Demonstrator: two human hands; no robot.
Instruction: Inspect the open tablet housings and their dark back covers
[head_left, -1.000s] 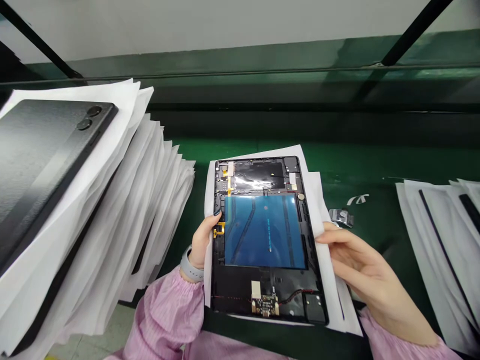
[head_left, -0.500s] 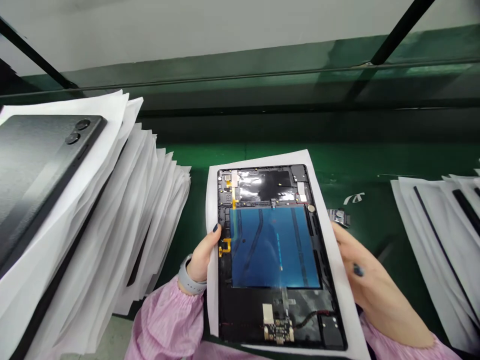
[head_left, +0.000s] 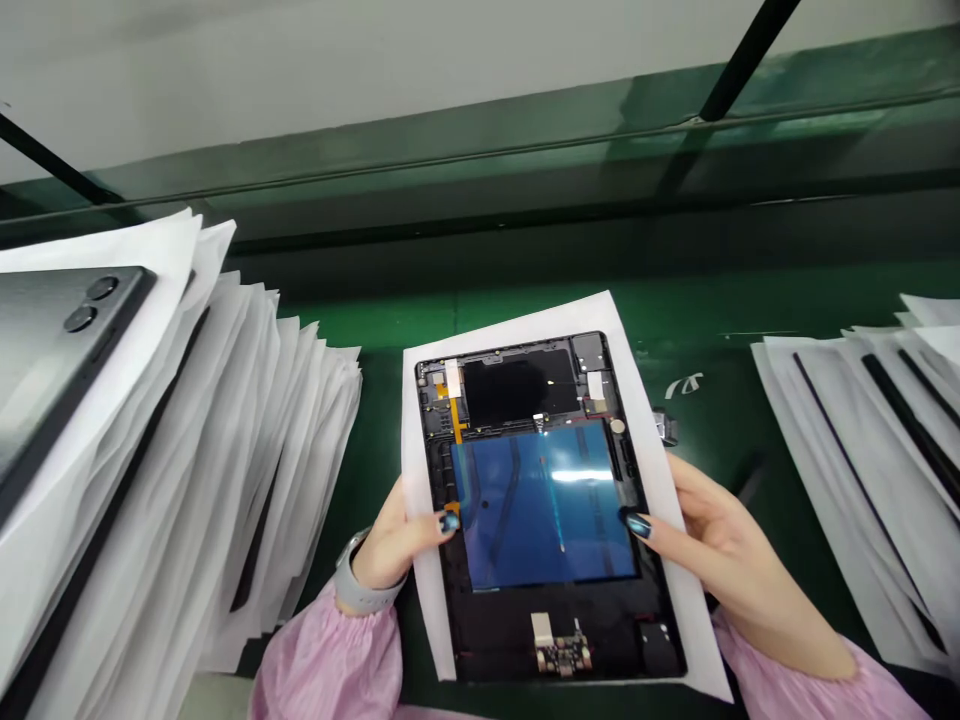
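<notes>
Both left hand (head_left: 391,537) and right hand (head_left: 731,545) hold the open tablet (head_left: 540,515), right thumb (head_left: 671,542) newly on top, so grip seems steadier.

Directly before you, the opened tablet (head_left: 551,510) lies on a paper sheet (head_left: 585,317), which reaches past its far edge and both sides. Your left hand (head_left: 397,540) is at the left edge, your right hand (head_left: 720,535) at the right, each thumb over the tablet. Inside, the battery panel (head_left: 525,520) sits midway, with a small circuit board (head_left: 562,654) nearer you. To your left stands a stack of sheets (head_left: 300,420), another tablet (head_left: 52,360) on top. To your right, well apart, is a second stack of sheets (head_left: 832,450). Between it and your sheet, a curled strip (head_left: 682,386) lies on the bench (head_left: 712,350), just behind a small item (head_left: 667,427) partly hidden by your sheet. The wall (head_left: 450,70) is behind everything.
</notes>
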